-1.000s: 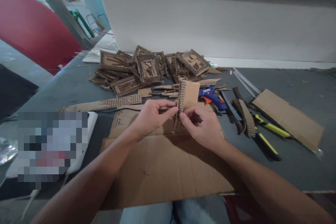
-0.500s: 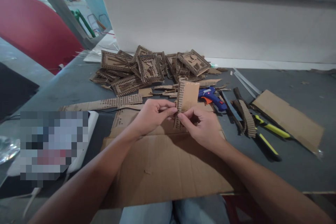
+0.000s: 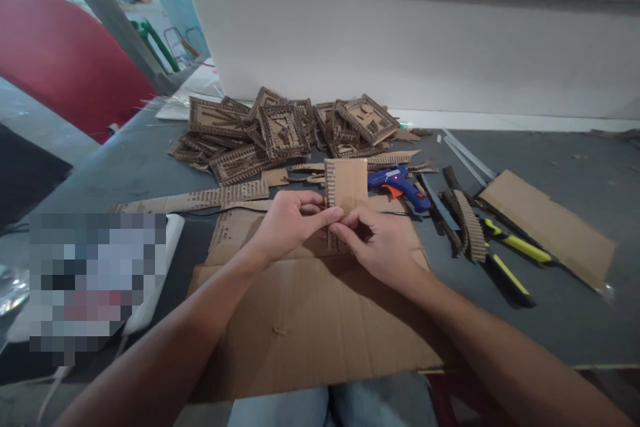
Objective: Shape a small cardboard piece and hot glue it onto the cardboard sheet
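Two hands [image 3: 287,225] pinch rectangular cardboard [image 3: 351,183], one edge apparently ribbed.

Cardboard piece [image 3: 352,181]: plain tan, ribbed strip [image 3: 331,183] down 1 edge. Glue gun [image 3: 406,191]: blue, orange trigger [image 3: 393,191], red light [image 3: 396,177]. 2 tool handles [image 3: 525,247]: black + yellow. Cardboard frames [image 3: 285,131]: brown, ridged borders. Tabletop [image 3: 570,193]: dark grey.
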A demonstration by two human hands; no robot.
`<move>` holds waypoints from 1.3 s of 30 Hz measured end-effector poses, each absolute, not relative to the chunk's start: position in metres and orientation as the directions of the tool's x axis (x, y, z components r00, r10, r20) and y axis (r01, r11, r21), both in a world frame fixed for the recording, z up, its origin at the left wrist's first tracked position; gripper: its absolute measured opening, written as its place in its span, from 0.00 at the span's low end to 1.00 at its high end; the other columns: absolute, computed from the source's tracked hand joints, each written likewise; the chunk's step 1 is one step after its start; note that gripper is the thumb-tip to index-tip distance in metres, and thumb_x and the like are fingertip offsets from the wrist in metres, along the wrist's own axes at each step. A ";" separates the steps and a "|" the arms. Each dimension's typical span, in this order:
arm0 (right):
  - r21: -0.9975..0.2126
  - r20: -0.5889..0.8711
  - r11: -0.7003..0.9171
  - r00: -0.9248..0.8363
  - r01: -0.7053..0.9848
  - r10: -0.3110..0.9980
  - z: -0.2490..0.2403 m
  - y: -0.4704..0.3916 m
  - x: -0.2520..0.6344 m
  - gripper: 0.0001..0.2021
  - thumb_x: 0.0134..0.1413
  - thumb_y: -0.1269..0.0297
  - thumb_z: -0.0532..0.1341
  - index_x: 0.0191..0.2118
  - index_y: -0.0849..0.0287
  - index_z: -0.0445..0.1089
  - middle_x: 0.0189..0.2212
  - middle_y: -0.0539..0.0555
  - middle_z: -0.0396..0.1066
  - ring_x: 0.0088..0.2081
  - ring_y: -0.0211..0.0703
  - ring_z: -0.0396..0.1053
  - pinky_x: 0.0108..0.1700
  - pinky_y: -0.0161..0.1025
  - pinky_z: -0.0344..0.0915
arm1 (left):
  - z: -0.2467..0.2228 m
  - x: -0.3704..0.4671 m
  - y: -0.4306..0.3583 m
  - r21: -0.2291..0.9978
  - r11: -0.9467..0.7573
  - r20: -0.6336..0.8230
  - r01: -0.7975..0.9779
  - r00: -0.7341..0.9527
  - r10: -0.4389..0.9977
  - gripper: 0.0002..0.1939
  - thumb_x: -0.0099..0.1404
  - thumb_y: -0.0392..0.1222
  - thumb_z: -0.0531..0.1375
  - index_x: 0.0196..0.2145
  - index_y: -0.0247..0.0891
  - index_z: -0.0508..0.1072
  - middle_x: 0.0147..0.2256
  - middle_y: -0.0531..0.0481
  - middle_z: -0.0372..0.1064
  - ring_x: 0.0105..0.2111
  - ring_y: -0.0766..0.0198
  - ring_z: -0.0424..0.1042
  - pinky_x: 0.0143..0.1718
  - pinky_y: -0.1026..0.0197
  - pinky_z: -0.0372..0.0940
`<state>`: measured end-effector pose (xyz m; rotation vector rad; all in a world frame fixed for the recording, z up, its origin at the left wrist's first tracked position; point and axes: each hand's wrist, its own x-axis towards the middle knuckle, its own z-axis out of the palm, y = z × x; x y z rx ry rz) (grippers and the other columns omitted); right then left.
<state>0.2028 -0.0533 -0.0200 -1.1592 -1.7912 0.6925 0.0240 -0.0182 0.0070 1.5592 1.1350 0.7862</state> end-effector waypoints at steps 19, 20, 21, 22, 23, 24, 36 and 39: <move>-0.354 0.576 0.094 0.138 0.930 0.806 -0.024 -0.007 0.282 0.16 0.59 0.53 0.61 0.44 0.62 0.70 0.40 0.65 0.74 0.43 0.57 0.72 0.46 0.51 0.68 | -0.005 0.008 -0.003 0.988 0.151 -0.141 -0.015 0.287 0.948 0.22 0.55 0.54 0.71 0.37 0.30 0.80 0.35 0.40 0.81 0.33 0.57 0.79 0.36 0.59 0.73; -0.327 0.515 0.057 0.127 0.943 0.848 -0.027 -0.005 0.286 0.18 0.58 0.52 0.62 0.45 0.63 0.70 0.41 0.67 0.74 0.45 0.60 0.71 0.46 0.53 0.67 | -0.005 0.008 -0.003 0.986 0.166 -0.150 -0.032 0.290 0.945 0.22 0.55 0.54 0.71 0.37 0.30 0.80 0.36 0.39 0.81 0.33 0.56 0.80 0.36 0.58 0.74; -0.317 0.451 0.032 0.120 0.948 0.884 -0.031 -0.003 0.288 0.21 0.57 0.51 0.63 0.47 0.64 0.69 0.42 0.68 0.74 0.45 0.62 0.72 0.46 0.53 0.67 | -0.006 0.008 -0.003 0.983 0.177 -0.156 -0.045 0.292 0.944 0.23 0.54 0.54 0.71 0.37 0.30 0.80 0.36 0.38 0.81 0.33 0.56 0.80 0.36 0.58 0.74; -0.319 0.394 0.012 0.121 0.948 0.911 -0.033 -0.002 0.288 0.24 0.56 0.50 0.64 0.49 0.65 0.68 0.41 0.69 0.74 0.45 0.62 0.72 0.45 0.53 0.68 | -0.006 0.009 -0.002 0.981 0.185 -0.162 -0.053 0.292 0.942 0.23 0.54 0.54 0.72 0.37 0.30 0.80 0.37 0.38 0.81 0.33 0.55 0.80 0.37 0.58 0.74; -0.328 0.348 -0.005 0.126 0.945 0.929 -0.035 -0.002 0.286 0.25 0.55 0.49 0.65 0.50 0.65 0.68 0.41 0.68 0.75 0.44 0.62 0.73 0.44 0.52 0.68 | -0.007 0.009 -0.002 0.980 0.191 -0.166 -0.058 0.292 0.942 0.23 0.53 0.54 0.72 0.37 0.29 0.80 0.37 0.37 0.81 0.34 0.55 0.80 0.37 0.57 0.74; -0.338 0.318 -0.024 0.138 0.941 0.938 -0.036 -0.003 0.283 0.26 0.55 0.49 0.65 0.52 0.65 0.67 0.40 0.68 0.75 0.42 0.62 0.74 0.42 0.51 0.68 | -0.007 0.009 -0.002 0.978 0.197 -0.170 -0.063 0.294 0.941 0.24 0.53 0.54 0.72 0.37 0.29 0.80 0.37 0.37 0.81 0.34 0.54 0.80 0.37 0.57 0.75; -0.606 0.451 -0.035 0.380 0.795 0.807 -0.013 -0.001 0.287 0.19 0.51 0.50 0.65 0.41 0.61 0.70 0.33 0.61 0.75 0.33 0.53 0.72 0.37 0.46 0.67 | -0.003 0.007 0.000 0.972 0.203 -0.164 -0.118 0.280 0.946 0.24 0.53 0.53 0.73 0.38 0.28 0.80 0.36 0.38 0.81 0.34 0.57 0.80 0.40 0.58 0.75; -0.631 0.489 0.059 0.338 0.773 0.804 -0.009 -0.006 0.282 0.18 0.49 0.48 0.66 0.36 0.59 0.70 0.28 0.54 0.73 0.27 0.45 0.67 0.32 0.42 0.64 | -0.004 0.005 0.000 0.971 0.217 -0.177 -0.104 0.303 0.936 0.24 0.54 0.53 0.72 0.37 0.27 0.79 0.36 0.38 0.81 0.34 0.58 0.80 0.38 0.60 0.75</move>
